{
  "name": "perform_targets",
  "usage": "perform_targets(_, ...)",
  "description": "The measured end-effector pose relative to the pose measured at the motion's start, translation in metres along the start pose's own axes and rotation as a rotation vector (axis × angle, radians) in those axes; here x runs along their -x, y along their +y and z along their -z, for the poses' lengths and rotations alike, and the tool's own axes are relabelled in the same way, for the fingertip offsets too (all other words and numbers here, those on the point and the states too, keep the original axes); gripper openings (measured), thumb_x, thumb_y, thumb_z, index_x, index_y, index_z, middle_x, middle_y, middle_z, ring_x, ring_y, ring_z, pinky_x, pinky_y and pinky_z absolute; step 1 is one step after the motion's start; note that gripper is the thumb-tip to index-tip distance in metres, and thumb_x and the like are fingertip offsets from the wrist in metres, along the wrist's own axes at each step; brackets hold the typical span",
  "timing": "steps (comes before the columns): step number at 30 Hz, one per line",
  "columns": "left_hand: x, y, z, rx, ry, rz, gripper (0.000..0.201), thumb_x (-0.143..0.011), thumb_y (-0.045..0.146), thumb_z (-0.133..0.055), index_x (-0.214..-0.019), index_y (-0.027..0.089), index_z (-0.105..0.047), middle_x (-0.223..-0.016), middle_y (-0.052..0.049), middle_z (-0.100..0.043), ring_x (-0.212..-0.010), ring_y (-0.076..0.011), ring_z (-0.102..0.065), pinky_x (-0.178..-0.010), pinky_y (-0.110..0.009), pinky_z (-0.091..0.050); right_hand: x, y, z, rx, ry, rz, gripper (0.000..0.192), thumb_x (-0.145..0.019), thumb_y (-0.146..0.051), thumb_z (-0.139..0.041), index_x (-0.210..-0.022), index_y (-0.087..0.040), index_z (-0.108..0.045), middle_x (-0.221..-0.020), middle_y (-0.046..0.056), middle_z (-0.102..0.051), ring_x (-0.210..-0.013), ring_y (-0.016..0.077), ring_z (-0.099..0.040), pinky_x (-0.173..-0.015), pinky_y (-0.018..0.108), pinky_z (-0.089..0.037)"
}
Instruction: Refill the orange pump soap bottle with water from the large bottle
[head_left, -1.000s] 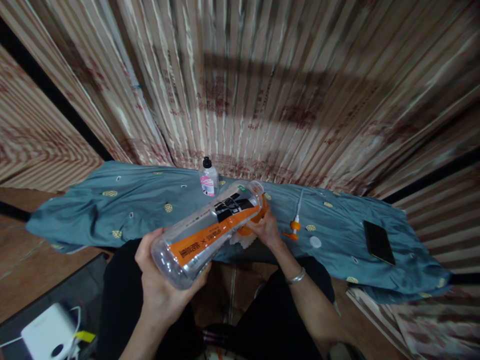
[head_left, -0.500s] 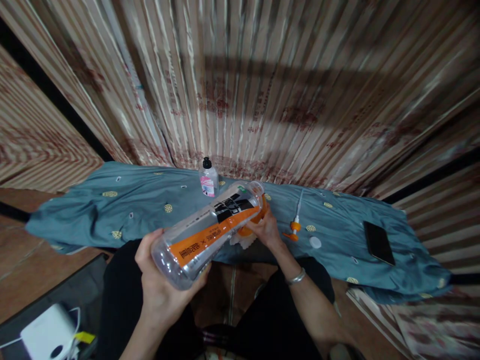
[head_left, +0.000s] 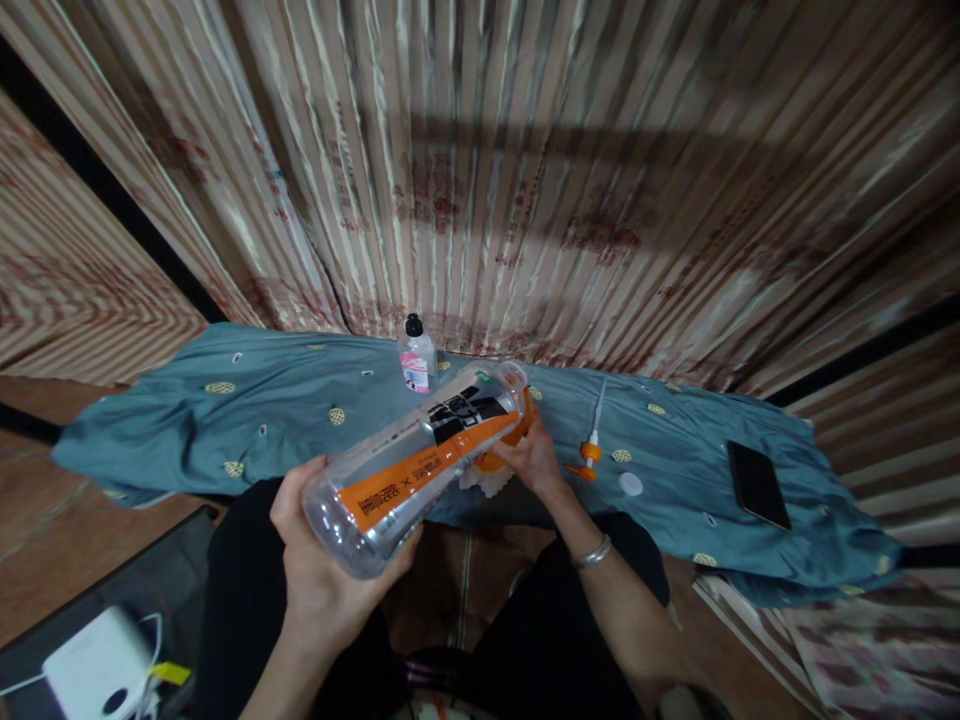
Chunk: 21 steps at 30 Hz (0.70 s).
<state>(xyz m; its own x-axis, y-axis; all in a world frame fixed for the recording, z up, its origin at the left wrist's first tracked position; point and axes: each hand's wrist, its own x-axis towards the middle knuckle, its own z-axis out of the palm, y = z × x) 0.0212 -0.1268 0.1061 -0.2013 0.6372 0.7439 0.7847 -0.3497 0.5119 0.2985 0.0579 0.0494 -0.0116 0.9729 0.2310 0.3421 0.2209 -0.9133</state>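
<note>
Bottle tipped neck-down, left hand grip wrapped round its base, right hand pinching orange container; misaligned mouths could spill onto blue cloth.

Backdrop: a pleated curtain in beige and cream stripes, with faded reddish print, filled the whole upper view.
Curtain gaps: dark vertical bands showed between panels at left and right.
Shadow: a broad horizontal bar of shade crossed the curtain folds.
Furniture: a low surface under a teal cloth dotted with small yellow motifs; its edges hung loose and rumpled.
Floor: reddish-brown, possibly wood; the blur left the material unclear.
Lower left: a dark panel lay on the floor.
Light: dim, warm, uneven.
</note>
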Motion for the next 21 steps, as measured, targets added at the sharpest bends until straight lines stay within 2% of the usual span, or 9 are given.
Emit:
perform_targets(4, 0.0012, 0.0014, -0.0010, 0.042, -0.002, 0.043, 0.117, -0.084, 0.050, -0.107, -0.180, 0.040, -0.041, -0.138, -0.009, -0.071, -0.101, -0.0301, -0.083, -0.082, -0.048, -0.079, -0.0002, 0.0055, -0.0004, -0.002, -0.008, -0.036, 0.097, -0.071, -0.046, -0.107, -0.158, -0.024, -0.070, -0.141, 0.015, -0.092, -0.141, 0.0451, -0.088, -0.121, 0.058, -0.074)
perform_targets(7, 0.0038, -0.0004, 0.0000, 0.062, -0.009, 0.098, 0.116, -0.080, 0.048, -0.109, -0.176, 0.041, -0.044, -0.137, -0.009, -0.073, -0.101, -0.0321, -0.085, -0.081, -0.050, -0.081, 0.0000, 0.0079, -0.0016, -0.007, 0.015, -0.039, 0.098, -0.069, -0.046, -0.108, -0.157, -0.025, -0.070, -0.140, 0.015, -0.093, -0.137, 0.0450, -0.090, -0.119, 0.058, -0.075)
perform_targets(10, 0.0047, -0.0013, 0.0015, 0.056, -0.021, 0.077, 0.119, -0.081, 0.050, -0.109, -0.179, 0.039, -0.042, -0.133, -0.007, -0.074, -0.096, -0.0311, -0.085, -0.078, -0.048, -0.081, 0.0003, 0.0087, -0.0021, -0.021, 0.020, -0.030, 0.095, -0.069, -0.045, -0.108, -0.155, -0.026, -0.071, -0.138, 0.013, -0.094, -0.134, 0.0439, -0.091, -0.116, 0.056, -0.076)
perform_targets(15, 0.0025, 0.0044, 0.0021, 0.034, -0.014, 0.046, 0.114, -0.090, 0.047, -0.104, -0.184, 0.043, -0.040, -0.139, -0.010, -0.073, -0.099, -0.0308, -0.085, -0.080, -0.048, -0.081, 0.0007, 0.0073, -0.0010, -0.009, 0.004, -0.057, 0.094, -0.071, -0.045, -0.107, -0.154, -0.025, -0.071, -0.134, 0.013, -0.094, -0.126, 0.0439, -0.093, -0.112, 0.058, -0.078)
perform_targets(19, 0.0014, 0.0049, 0.0014, 0.054, -0.025, 0.057, 0.113, -0.092, 0.045, -0.102, -0.185, 0.043, -0.038, -0.138, -0.010, -0.073, -0.101, -0.0309, -0.085, -0.084, -0.050, -0.080, 0.0008, 0.0048, -0.0009, -0.014, 0.011, -0.064, 0.096, -0.069, -0.046, -0.107, -0.155, -0.024, -0.071, -0.139, 0.014, -0.093, -0.129, 0.0445, -0.092, -0.116, 0.059, -0.076)
perform_targets(21, 0.0020, 0.0017, 0.0015, 0.046, -0.017, 0.056, 0.115, -0.088, 0.047, -0.105, -0.183, 0.042, -0.040, -0.142, -0.011, -0.072, -0.103, -0.0306, -0.084, -0.085, -0.049, -0.079, 0.0008, 0.0040, -0.0011, -0.019, 0.015, -0.060, 0.098, -0.068, -0.047, -0.107, -0.155, -0.024, -0.070, -0.140, 0.015, -0.093, -0.130, 0.0446, -0.092, -0.116, 0.059, -0.076)
